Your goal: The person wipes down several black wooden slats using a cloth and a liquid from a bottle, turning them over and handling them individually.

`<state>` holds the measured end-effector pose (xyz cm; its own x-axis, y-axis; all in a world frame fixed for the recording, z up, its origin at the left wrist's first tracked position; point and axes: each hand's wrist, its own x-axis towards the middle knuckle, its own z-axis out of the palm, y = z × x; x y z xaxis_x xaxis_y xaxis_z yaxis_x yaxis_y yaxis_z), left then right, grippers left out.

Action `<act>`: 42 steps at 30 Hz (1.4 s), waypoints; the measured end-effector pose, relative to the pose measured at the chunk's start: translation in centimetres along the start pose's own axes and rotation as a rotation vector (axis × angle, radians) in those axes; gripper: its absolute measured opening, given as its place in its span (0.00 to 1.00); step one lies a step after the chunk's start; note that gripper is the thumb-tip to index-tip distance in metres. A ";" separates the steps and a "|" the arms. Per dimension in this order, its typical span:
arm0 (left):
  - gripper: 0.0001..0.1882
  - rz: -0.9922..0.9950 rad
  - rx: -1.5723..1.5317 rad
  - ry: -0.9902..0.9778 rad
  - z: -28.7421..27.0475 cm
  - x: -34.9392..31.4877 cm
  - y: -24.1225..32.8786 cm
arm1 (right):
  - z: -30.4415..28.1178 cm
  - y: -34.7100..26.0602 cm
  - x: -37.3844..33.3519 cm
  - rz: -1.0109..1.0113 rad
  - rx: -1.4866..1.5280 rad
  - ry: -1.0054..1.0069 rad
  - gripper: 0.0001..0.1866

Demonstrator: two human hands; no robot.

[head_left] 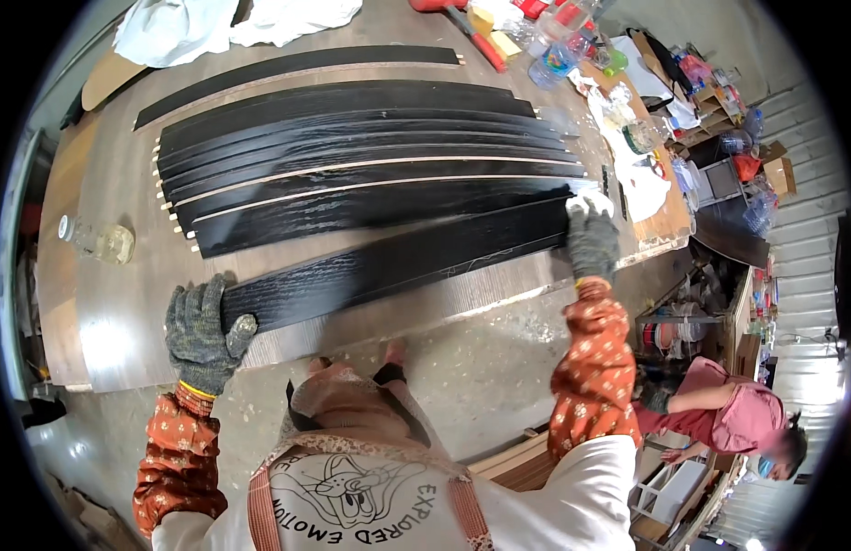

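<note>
While my gloved left hand (203,335) rests with fingers straight and thumb apart at the left end of a black board (398,260), my gloved right hand (593,241) bends over its right end; whether those fingers grip, I cannot tell. The board lies aslant along the near edge of a table (104,308). Just beyond it, more black strips (352,204) lie side by side, a white-capped bottle (115,244) to their left.
</note>
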<state>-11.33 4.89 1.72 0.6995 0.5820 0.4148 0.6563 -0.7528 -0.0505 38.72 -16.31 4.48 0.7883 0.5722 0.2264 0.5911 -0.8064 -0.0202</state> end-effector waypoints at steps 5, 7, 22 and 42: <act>0.33 -0.011 0.000 -0.028 -0.7 0.2 0.2 | 4.2 -10.3 -11.8 -0.607 0.018 0.391 0.22; 0.33 -0.014 0.009 -0.016 -0.5 -0.3 0.0 | 3.4 -11.0 -12.8 -0.646 0.168 0.295 0.24; 0.30 -0.056 -0.086 -0.049 -1.4 0.3 0.5 | 0.1 -15.5 -16.2 -0.859 0.153 0.144 0.26; 0.32 -0.126 -0.119 -0.147 -1.0 0.0 0.1 | -1.6 -5.1 -2.1 -0.327 0.390 -0.148 0.18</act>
<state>-11.54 4.51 2.65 0.6534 0.7058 0.2738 0.7092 -0.6972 0.1046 33.77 -13.68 5.69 0.5508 0.8225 0.1419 0.8078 -0.4825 -0.3387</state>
